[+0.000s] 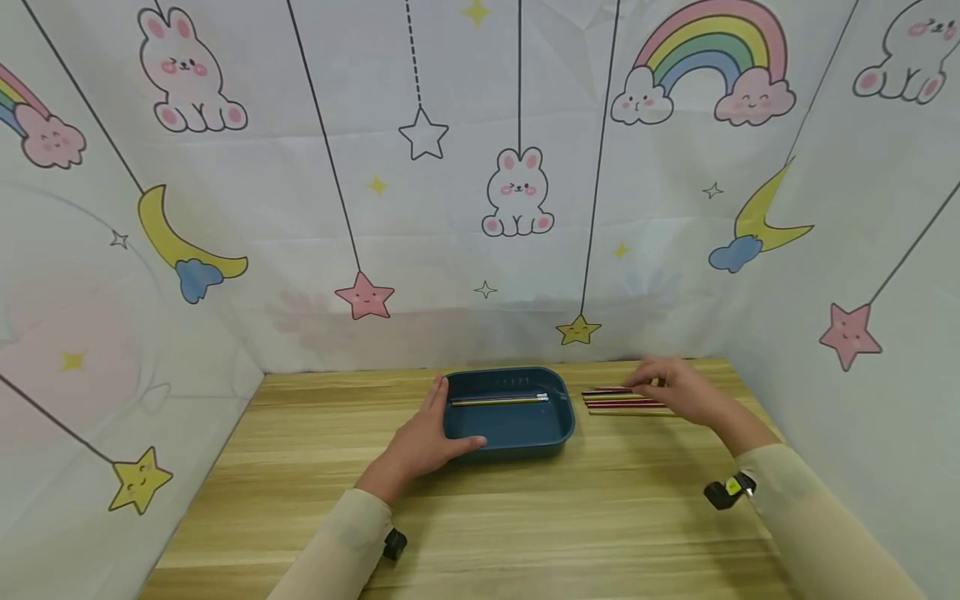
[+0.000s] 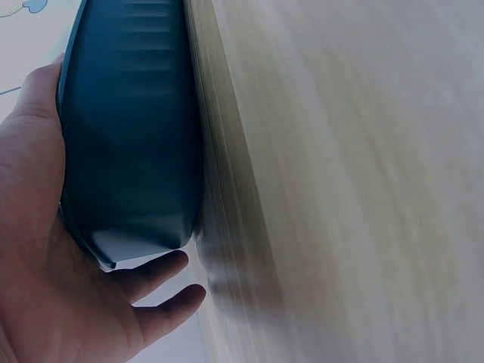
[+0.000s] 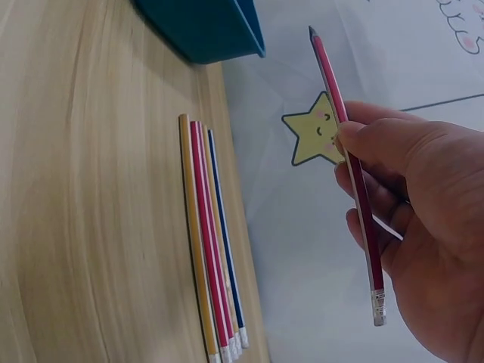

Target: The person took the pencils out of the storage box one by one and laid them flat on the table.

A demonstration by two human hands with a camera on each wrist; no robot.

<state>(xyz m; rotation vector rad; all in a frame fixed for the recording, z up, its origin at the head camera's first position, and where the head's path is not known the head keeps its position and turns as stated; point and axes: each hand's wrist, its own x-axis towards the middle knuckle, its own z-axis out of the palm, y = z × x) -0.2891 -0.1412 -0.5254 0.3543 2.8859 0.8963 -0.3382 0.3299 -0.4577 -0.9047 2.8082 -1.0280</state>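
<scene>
A dark teal rectangular tray (image 1: 517,450) stands on the table, with slim pencils (image 1: 498,401) lying lengthwise inside it. My left hand (image 1: 420,437) spreads round its left end, thumb over the front rim and fingers along the side. From the left wrist, two fingers (image 2: 170,314) of that hand show stretched out below the tray's corner. Right of the tray, my right hand (image 1: 675,387) pinches a red pencil (image 3: 368,227) between thumb and fingers. The pencil's dark tip points up and its white eraser end down in the right wrist view. Several yellow, red and blue pencils (image 3: 208,234) lie side by side near that hand.
The wood-grain table (image 1: 480,525) ends against a pale cloth backdrop (image 1: 450,267) printed with stars, rabbits and rainbows. Cloth walls also stand at the left and right. A small black device (image 1: 723,493) is strapped to the right wrist, and another (image 1: 395,545) to the left.
</scene>
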